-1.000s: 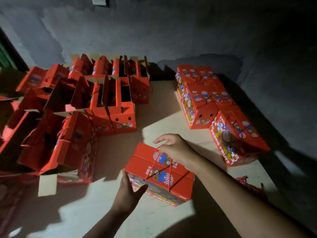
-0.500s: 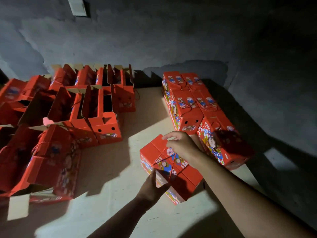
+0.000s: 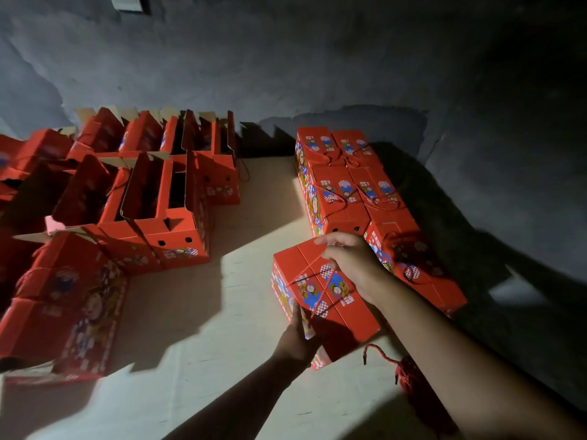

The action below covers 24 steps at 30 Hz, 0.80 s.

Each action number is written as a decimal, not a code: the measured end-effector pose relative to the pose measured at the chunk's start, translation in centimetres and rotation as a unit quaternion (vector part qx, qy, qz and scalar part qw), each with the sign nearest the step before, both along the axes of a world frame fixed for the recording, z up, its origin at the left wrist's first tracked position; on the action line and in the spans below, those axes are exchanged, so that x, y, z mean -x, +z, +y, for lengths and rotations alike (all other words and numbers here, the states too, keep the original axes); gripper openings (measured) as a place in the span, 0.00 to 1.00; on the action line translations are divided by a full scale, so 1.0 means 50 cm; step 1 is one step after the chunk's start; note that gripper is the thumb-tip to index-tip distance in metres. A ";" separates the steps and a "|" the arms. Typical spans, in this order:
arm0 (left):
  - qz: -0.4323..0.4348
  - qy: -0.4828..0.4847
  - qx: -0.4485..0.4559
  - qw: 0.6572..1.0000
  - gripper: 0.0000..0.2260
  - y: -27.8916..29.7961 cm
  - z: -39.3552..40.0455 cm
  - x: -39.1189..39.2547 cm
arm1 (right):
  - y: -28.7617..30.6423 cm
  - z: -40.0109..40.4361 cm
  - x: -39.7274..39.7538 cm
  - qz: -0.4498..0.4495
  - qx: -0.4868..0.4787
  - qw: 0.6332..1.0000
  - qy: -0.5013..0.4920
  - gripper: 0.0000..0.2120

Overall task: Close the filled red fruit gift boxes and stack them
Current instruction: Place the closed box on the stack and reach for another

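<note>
Two hands hold one closed red gift box (image 3: 324, 293) in the head view. Right hand (image 3: 355, 262) curls over its far top edge, fingers pinching the cord handle; left hand (image 3: 298, 338) cups the near bottom corner, fingers out of sight beneath. Its long axis runs from ten to four o'clock. Closed-box stack (image 3: 346, 188) lies just beside it at one o'clock, nearer the right hand.

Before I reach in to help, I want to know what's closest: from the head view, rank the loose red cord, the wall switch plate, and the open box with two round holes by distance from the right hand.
1. Loose red cord: on the table, just below the right hand.
2. Open box with two round holes: across the table, to the left.
3. Wall switch plate: high on the far wall, upper left.
</note>
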State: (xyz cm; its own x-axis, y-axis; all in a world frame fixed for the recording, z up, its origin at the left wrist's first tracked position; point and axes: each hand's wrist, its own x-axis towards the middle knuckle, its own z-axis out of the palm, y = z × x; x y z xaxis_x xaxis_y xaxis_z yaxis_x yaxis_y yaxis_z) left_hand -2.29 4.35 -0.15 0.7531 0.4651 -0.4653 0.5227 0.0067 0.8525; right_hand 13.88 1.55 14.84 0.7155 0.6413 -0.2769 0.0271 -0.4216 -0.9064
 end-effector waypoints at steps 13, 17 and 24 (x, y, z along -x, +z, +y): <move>0.009 0.064 0.122 0.990 0.39 0.004 0.026 -0.170 | -0.004 0.011 -0.137 -0.011 -0.001 1.000 -0.027 0.15; 0.024 0.063 0.137 0.988 0.38 -0.008 0.025 -0.209 | -0.012 0.002 -0.165 -0.014 0.004 0.999 -0.040 0.15; 0.004 0.036 0.152 0.988 0.34 -0.015 0.040 -0.250 | -0.038 -0.022 -0.204 -0.029 0.005 0.997 -0.072 0.14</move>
State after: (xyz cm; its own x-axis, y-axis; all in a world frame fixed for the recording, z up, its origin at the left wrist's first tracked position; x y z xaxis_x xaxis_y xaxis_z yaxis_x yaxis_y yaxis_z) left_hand 10.20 6.35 -0.88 0.7189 0.3556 -0.5972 0.5174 0.2999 0.8015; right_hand 24.08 0.44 12.95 0.8149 0.5285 -0.2381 0.0188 -0.4347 -0.9004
